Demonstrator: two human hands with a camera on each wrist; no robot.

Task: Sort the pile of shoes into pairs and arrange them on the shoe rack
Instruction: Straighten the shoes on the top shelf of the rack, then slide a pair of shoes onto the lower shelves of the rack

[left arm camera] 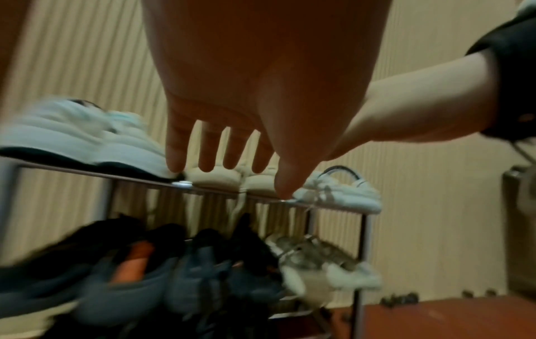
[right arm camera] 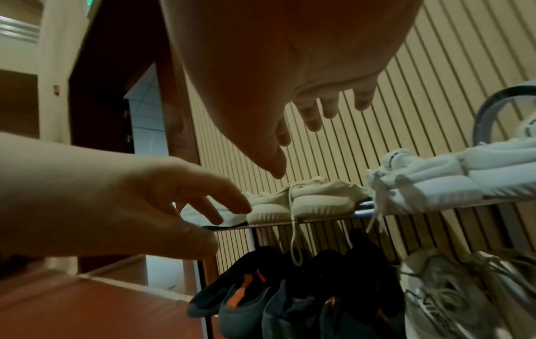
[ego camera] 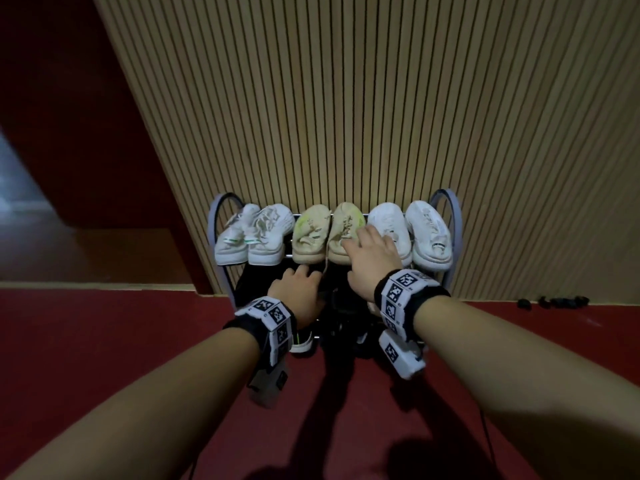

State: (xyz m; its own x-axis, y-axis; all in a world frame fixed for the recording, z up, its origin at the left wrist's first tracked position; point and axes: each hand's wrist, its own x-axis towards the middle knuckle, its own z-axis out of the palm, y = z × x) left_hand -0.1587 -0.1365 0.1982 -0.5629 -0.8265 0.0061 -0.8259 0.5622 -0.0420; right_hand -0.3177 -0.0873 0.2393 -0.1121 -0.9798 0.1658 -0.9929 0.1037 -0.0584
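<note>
From the head view, your shoe rack (ego camera: 456, 216) stands against the slatted wall (ego camera: 346, 98) on the red floor (ego camera: 104, 341). Six pale shoes sit in pairs on its top shelf: a white pair with green tabs (ego camera: 247, 237) at left, a cream pair (ego camera: 327, 237) in the middle, a white pair (ego camera: 429, 233) at right. Your right hand (ego camera: 374, 261) hovers over the cream and white shoes, fingers spread wide and holding nothing; whether it touches them I cannot tell. Your left hand (ego camera: 299, 292) reaches lower, in front of the rack, fingers loose.

From the left wrist, your left hand (left arm camera: 232, 142) shows straight, spread fingers and an empty grip before the top shelf rail. Dark shoes (left arm camera: 174, 275) fill the lower shelf, with a grey-white pair (left arm camera: 324, 268) at its right end.

From the right wrist, your right hand (right arm camera: 319, 107) hangs open above the cream pair (right arm camera: 304, 201), apart from it. A lace (right arm camera: 294, 238) dangles from that pair below the rail.
</note>
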